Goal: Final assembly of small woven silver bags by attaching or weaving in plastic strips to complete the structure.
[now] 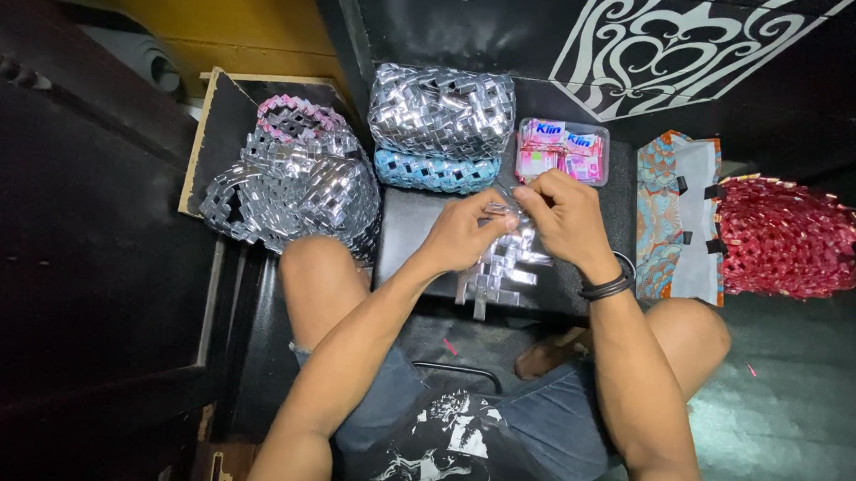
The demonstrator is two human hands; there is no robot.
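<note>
Head view, looking down over the knees: both hands meet above a small dark stool (pixel 409 232). Left hand (pixel 462 234) has fingers curled shut, pinching the upper edge of a woven silver foil strip piece (pixel 499 272). Right hand (pixel 566 216) is likewise closed, fingertips pinched on the same upper edge, touching the left hand's fingertips. Piece hangs below and between the two hands, its lower end resting on the stool top. Just behind the hands: clear plastic tub of pink sachets (pixel 562 152), and a silver woven bag (pixel 441 109) stacked on a blue one (pixel 435 172). Red woven bag (pixel 789 237) lies well apart, far right.
</note>
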